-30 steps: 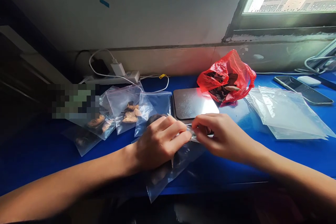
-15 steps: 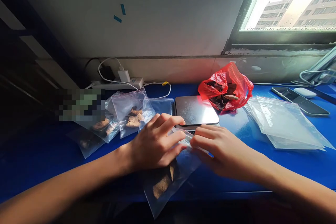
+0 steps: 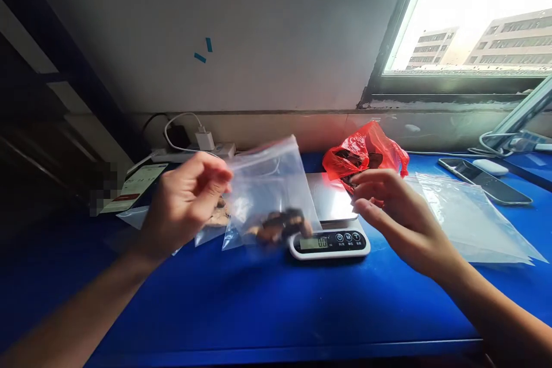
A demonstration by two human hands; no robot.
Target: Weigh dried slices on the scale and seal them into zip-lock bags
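My left hand (image 3: 190, 195) pinches a clear zip bag (image 3: 271, 181) by its upper left corner, holding it up off the table. Dark and light brown chunks (image 3: 280, 225), blurred and of a kind I cannot make out, lie in its bottom. Behind and right of the bag sits a digital kitchen scale (image 3: 330, 244) that reads 0.0, its steel plate partly covered from view. My right hand (image 3: 397, 218) hovers at the plate's right side with fingers bent and apart, nothing visible in them. Just beyond it is a red plastic bag (image 3: 371, 146) with dark pieces inside.
Flat clear bags (image 3: 466, 218) are stacked at the right, near a phone (image 3: 487, 180) and a white case (image 3: 490, 167). Other filled bags (image 3: 211, 233) lie at the left, partly hidden. A power strip (image 3: 224, 149) with cables runs along the wall behind the blue table (image 3: 276, 310).
The zip bag has risen from the table's front edge and swung up in my left hand. My right hand has let go of it and moved right. The scale's display is uncovered.
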